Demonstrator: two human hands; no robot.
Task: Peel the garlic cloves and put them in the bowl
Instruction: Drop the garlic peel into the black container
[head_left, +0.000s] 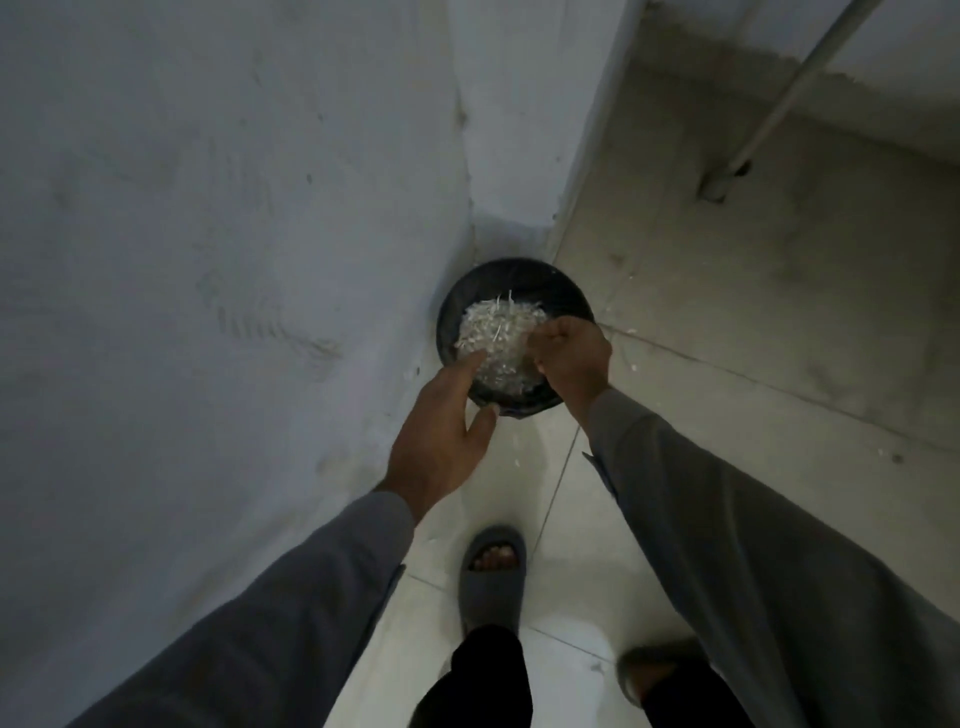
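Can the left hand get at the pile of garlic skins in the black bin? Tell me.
Probably yes. The left hand is open with its fingers already at the skins, nothing lying between; the right hand sits on the far side of the black bin.

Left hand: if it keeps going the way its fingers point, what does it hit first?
Probably the pile of white papery garlic peels in the round black bin; the left hand already has fingertips at the pile's near edge, though depth is unclear.

We note a black bin (457, 306) standing in the corner where two pale walls (208, 234) meet. The tiled floor (753, 322) carries scattered white flecks (634, 367). A grey slipper (493, 577) rests on the tiles. A thin pipe (789, 93) enters the floor at upper right.
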